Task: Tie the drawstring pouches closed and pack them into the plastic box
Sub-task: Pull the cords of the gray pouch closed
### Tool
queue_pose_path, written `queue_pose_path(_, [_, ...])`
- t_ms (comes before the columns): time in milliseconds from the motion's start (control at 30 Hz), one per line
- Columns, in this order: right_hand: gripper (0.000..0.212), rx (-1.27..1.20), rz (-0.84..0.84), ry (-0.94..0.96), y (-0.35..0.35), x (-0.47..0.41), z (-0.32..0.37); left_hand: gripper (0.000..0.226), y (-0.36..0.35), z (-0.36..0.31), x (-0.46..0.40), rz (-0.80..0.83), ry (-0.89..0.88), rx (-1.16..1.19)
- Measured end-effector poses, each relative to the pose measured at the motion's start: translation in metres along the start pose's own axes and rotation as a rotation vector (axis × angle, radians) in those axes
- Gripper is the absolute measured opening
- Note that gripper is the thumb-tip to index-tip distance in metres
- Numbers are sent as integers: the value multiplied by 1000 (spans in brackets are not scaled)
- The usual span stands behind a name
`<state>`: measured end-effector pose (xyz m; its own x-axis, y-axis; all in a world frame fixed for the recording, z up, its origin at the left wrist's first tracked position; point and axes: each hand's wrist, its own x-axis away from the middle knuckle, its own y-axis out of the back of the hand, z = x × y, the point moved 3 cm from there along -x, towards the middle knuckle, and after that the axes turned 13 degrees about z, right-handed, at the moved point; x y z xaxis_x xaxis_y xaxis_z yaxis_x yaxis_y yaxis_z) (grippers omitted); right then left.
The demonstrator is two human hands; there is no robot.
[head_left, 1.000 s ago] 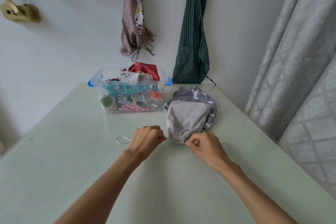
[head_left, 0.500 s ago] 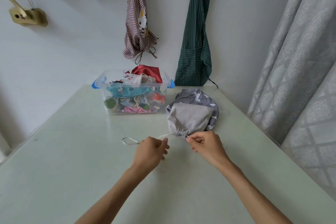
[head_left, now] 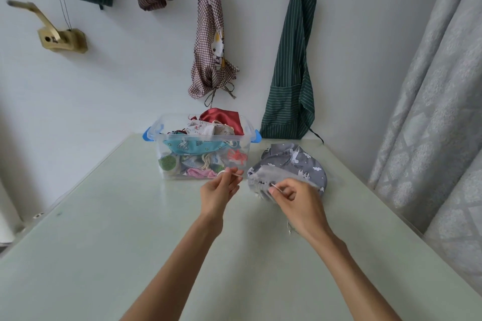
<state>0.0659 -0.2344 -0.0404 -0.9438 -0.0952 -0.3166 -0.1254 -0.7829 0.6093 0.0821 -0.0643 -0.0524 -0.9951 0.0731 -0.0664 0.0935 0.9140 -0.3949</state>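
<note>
A: Both hands have lifted off the table (head_left: 104,255) since half a second ago; cord ends now raised, grey pouch (head_left: 263,177) blurred, mid-motion.

B: Head view, grips?

A: Left hand (head_left: 219,190) pinches a white drawstring (head_left: 236,175) end. Right hand (head_left: 297,203) pinches the other end at the pouch's gathered neck. Pouch sits on a grey printed pouch (head_left: 294,161), at three o'clock from the plastic box (head_left: 203,148), which is nearly full.

B: Handling?

A: Likely light, limp cloth. Take it by the cinched neck; thin cord may slip.
</note>
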Motion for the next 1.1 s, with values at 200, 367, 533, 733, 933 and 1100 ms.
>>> queue_pose_path(200, [18,128,-19,83,-5,-42,9,33,12,-13,-33,124,-51,0])
queue_pose_path(367, [11,59,178,55,-34,-59,0,31,30,-12,-55,10,-68,241])
queue_pose_path(533, [11,42,373,93,-53,-61,12,26,39,-19,-63,62,-30,297])
queue_pose_path(733, [17,-19,665,-60,-27,-47,14,21,46,-47,-54,369,120,-182])
queue_pose_path(933, [30,25,778,-128,20,-31,26,20,12,-33,-41,581,168,-725])
queue_pose_path(1100, [44,-101,536,-255,39,-37,18,21,-17,-17,-27,841,241,-871])
